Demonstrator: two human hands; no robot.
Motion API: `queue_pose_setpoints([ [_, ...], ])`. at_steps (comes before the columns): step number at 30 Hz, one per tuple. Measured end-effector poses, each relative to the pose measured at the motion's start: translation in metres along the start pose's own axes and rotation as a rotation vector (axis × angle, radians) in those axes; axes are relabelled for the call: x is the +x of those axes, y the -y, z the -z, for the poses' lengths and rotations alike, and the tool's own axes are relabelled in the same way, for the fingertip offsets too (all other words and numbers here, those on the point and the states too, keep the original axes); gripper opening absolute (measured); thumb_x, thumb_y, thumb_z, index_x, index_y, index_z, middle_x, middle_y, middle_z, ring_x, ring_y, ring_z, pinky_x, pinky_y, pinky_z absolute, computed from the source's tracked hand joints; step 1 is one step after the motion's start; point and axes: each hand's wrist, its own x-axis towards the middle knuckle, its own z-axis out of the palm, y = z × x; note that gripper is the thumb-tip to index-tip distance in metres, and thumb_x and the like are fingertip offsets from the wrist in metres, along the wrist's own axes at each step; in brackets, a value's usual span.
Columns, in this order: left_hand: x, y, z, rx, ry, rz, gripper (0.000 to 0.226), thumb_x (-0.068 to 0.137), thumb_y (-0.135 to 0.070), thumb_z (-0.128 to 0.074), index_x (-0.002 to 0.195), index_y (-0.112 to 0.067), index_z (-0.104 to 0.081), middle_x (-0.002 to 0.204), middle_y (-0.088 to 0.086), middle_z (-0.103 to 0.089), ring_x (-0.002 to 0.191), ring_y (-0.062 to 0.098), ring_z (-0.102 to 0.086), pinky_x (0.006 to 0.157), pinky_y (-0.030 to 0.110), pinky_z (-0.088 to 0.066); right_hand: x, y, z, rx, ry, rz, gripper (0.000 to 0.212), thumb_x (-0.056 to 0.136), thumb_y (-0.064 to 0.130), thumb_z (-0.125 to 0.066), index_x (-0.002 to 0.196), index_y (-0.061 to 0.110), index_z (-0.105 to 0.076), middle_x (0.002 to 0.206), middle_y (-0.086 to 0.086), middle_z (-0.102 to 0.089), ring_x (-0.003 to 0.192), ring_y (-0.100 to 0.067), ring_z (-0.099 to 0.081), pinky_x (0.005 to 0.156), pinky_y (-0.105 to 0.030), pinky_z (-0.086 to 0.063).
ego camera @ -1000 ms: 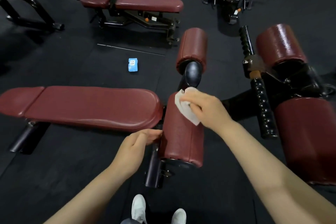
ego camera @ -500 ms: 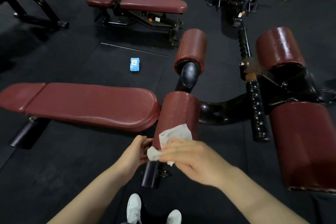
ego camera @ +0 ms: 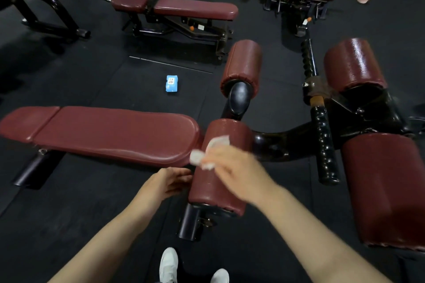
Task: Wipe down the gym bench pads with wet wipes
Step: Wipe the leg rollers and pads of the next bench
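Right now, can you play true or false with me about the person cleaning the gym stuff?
1. The right hand holds a white wipe on the near roller pad. True.
2. The blue wipes pack sits on the long bench pad. False: it lies on the floor beyond that bench.
3. The left hand is at the roller pad's left side. True.
4. The person wears black shoes. False: the shoes are white.
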Motion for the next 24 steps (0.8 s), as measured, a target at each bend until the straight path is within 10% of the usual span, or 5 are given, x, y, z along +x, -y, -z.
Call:
queue_pose_setpoints([
  [7, 0.006, 0.02, -0.014, -0.105, 0.152, 0.097, 0.049, 0.103, -0.036, -0.03, 0.121, -0.005, -0.064, 0.116, 0.014, -0.071, 0.107, 0.026, -0.067, 0.098, 0.04, -0.048, -0.053, 0.027, -0.018, -0.21, 0.419, 0.36, 0.036, 0.084, 0.01, -0.066, 0.118, 0.023, -0.064, 0.124, 0.004, -0.065, 0.126, -0.011, -0.051, 0.116, -0.029, -0.029],
  [13, -0.003, 0.021, -0.01, -0.068, 0.118, -0.002, 0.051, 0.104, -0.033, -0.02, 0.123, -0.017, -0.064, 0.116, -0.002, -0.073, 0.112, 0.011, -0.065, 0.097, 0.029, -0.046, 0.001, -0.003, 0.009, -0.311, 0.036, 0.268, 0.04, 0.066, -0.004, -0.071, 0.101, 0.013, -0.071, 0.099, -0.009, -0.072, 0.095, -0.029, -0.068, 0.095, -0.032, -0.046],
  [18, -0.022, 0.009, 0.007, 0.042, 0.148, -0.159, 0.053, 0.095, -0.046, -0.023, 0.118, -0.029, -0.068, 0.121, -0.015, -0.069, 0.116, 0.0, -0.061, 0.096, 0.02, -0.041, 0.042, -0.054, 0.027, -0.209, -0.069, -0.169, 0.038, 0.093, 0.003, -0.051, 0.122, 0.022, -0.067, 0.136, -0.001, -0.059, 0.135, -0.019, -0.044, 0.112, -0.033, -0.033],
  [24, -0.005, 0.004, 0.007, 0.011, 0.077, -0.055, 0.043, 0.102, -0.028, -0.027, 0.125, -0.022, -0.063, 0.121, -0.003, -0.069, 0.123, 0.014, -0.059, 0.104, 0.029, -0.041, -0.018, 0.002, -0.01, 0.023, -0.003, 0.015, 0.037, 0.086, 0.004, -0.053, 0.116, 0.019, -0.071, 0.122, -0.001, -0.067, 0.116, -0.015, -0.06, 0.105, -0.028, -0.041],
])
